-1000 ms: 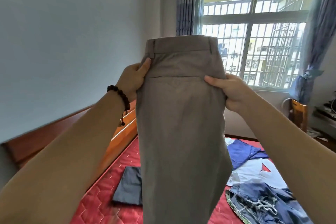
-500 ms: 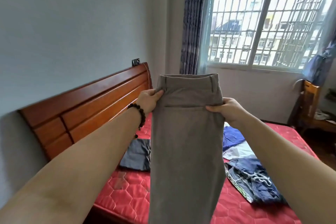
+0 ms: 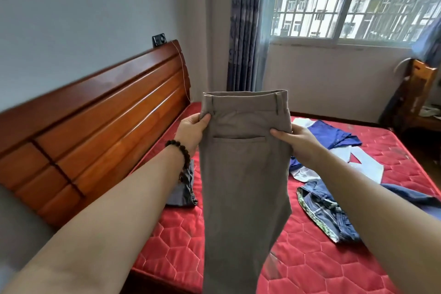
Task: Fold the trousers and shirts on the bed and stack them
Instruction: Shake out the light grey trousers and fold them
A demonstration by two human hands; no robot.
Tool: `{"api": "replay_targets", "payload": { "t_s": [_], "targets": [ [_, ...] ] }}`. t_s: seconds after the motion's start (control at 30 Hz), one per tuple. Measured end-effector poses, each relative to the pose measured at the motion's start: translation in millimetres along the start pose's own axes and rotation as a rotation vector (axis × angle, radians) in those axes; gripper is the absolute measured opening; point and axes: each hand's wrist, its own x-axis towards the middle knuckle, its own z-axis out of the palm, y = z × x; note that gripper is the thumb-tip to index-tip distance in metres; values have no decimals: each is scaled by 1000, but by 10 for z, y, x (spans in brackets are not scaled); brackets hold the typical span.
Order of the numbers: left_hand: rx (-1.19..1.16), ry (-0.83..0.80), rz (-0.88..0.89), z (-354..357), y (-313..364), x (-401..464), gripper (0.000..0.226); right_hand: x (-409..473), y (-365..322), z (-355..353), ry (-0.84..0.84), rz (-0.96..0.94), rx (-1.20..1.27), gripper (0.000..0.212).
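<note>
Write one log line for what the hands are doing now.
left hand: grips trousers | right hand: grips trousers | trousers: hanging over bed

Trousers (image 3: pixel 243 174): matt grey-brown woven cloth, smooth. Mattress (image 3: pixel 310 267): red quilted fabric w/ slight sheen, hexagon stitching. Headboard (image 3: pixel 100 112): glossy varnished wood, reddish-brown. Bracelet (image 3: pixel 179 150): dark matt beads. Jeans (image 3: pixel 327 212): blue denim, rougher. Wall (image 3: pixel 83 7): matt paint. Window bars (image 3: pixel 358 0): white-painted metal.
</note>
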Motion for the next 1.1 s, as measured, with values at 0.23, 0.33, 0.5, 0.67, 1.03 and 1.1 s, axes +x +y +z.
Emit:
{"api": "replay_targets", "payload": {
  "t_s": [0.23, 0.33, 0.5, 0.67, 1.03, 1.1],
  "targets": [
    [43, -46, -84, 14, -800, 1599, 11, 1474, 724, -88, 143, 136, 58, 19],
    [166, -40, -119, 3, -1168, 2231, 7, 2039, 1114, -128, 241, 175, -63, 14],
    [345, -38, -149, 116, -1923, 3047, 10, 2826, 1924, -323, 326, 142, -435, 15],
    [471, 76, -182, 301, -2940, 3669, 14, 3471, 2949, -519, 358, 138, -654, 34],
    [858, 229, -164, 423, -5070, 4661, 19, 4445, 4964, -688, 418, 234, -653, 47],
    [829, 233, -159, 462, -5360, 4814, 19, 4590, 5257, -736, 423, 256, -660, 43]
  ]
}}
